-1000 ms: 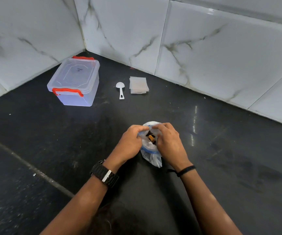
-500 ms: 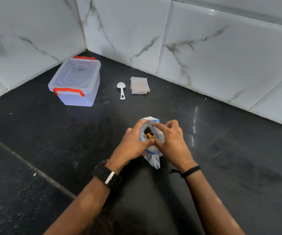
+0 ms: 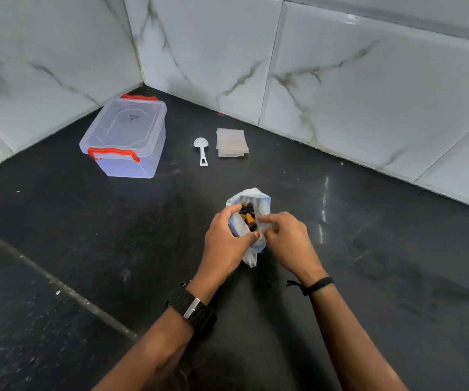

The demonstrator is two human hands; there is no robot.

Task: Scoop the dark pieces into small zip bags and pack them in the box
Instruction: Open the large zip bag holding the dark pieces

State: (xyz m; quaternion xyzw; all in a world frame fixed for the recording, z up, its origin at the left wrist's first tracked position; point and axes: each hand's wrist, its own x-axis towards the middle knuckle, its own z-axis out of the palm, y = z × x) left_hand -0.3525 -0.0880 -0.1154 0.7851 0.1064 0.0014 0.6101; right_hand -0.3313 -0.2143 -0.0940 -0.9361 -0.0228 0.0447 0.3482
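Observation:
A clear plastic bag point(image 3: 251, 197) with a blue strip stands open on the dark counter. Dark pieces and one orange piece point(image 3: 248, 217) show inside it. My left hand point(image 3: 226, 241) grips the bag's left side, thumb and fingers curled round its rim. My right hand point(image 3: 286, 238) pinches the right edge of the mouth with finger and thumb. A white scoop point(image 3: 201, 149) lies beyond the bag. Beside it rests a stack of small zip bags point(image 3: 231, 142). The clear box point(image 3: 127, 136) with red latches stands shut at the back left.
White marble-tiled walls point(image 3: 340, 80) meet in a corner behind the box. The black counter point(image 3: 396, 263) stretches right and toward me. A pale seam line point(image 3: 58, 283) crosses the counter at the left.
The bag's mouth has been pulled wider and stands taller, showing the pieces inside. My left hand shifted to grip the bag's side; my right hand moved slightly outward.

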